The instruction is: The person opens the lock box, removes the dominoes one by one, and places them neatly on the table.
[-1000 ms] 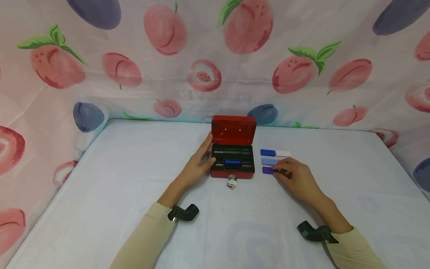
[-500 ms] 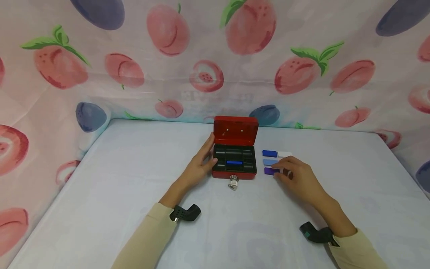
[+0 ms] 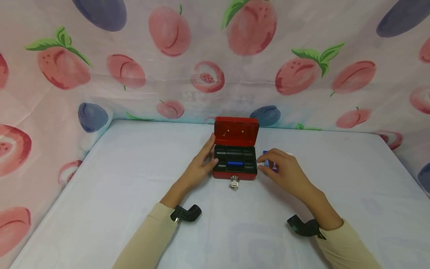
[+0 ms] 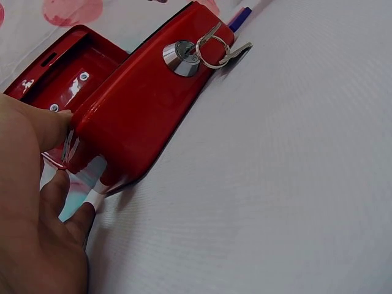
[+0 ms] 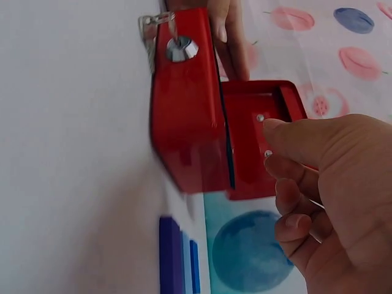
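A red cash box (image 3: 235, 175) with a black compartment tray (image 3: 235, 152) stands with its lid (image 3: 236, 130) up. One blue block (image 3: 235, 163) lies in the tray's front middle compartment. My left hand (image 3: 198, 168) rests against the box's left side, thumb at the rim and index finger up by the lid. My right hand (image 3: 285, 173) is at the box's right edge, thumb and index fingertips apart. In the right wrist view, nothing shows between the thumb and fingers of that hand (image 5: 343, 184). Keys on a ring (image 4: 214, 52) hang from the front lock (image 4: 182, 58).
Small blocks lie right of the box, partly behind my right hand: purple (image 5: 168, 257), light blue (image 5: 186, 263), blue (image 3: 265, 152) and white (image 3: 290, 154). A white cloth (image 3: 168, 231) covers the table. Behind hangs a fruit-print curtain (image 3: 248, 71).
My right hand has left the purple block in the nearest row and moved left to the box's right edge. My left hand stays on the box. The head view has shifted slightly.
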The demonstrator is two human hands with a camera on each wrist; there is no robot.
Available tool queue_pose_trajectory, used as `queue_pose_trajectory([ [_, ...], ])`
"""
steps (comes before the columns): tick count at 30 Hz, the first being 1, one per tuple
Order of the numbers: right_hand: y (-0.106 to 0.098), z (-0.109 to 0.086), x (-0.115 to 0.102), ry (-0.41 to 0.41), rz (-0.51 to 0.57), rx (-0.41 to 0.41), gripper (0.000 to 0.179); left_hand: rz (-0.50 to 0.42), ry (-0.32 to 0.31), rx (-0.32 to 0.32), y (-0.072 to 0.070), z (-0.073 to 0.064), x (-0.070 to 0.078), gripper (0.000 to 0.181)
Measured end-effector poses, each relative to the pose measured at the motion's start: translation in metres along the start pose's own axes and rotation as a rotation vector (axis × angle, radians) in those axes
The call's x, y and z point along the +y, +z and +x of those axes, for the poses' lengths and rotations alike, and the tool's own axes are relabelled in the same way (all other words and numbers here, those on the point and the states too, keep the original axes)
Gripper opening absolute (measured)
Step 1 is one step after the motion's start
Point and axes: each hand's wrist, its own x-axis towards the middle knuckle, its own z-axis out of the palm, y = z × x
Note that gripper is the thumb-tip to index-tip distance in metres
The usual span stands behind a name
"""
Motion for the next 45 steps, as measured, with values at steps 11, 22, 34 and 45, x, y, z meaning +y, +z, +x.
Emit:
queue_pose_trajectory([
  [11,0.015,0.019,-0.009,-0.021,0.055,-0.018,0.021,-0.009,-0.007,-0.009,0.001,0.002,-0.001,0.07],
  [22,0.027,0.027,-0.016,0.03,0.063,-0.066,0.017,-0.016,-0.029,-0.013,0.0,0.001,0.015,0.069],
  [34,0.038,0.032,-0.017,0.122,0.034,-0.136,0.014,-0.01,-0.03,-0.009,0.002,0.0,0.0,0.07],
  [45,0.039,0.033,-0.019,0.126,0.019,-0.118,0.013,-0.014,-0.054,-0.009,0.0,0.0,0.002,0.069],
])
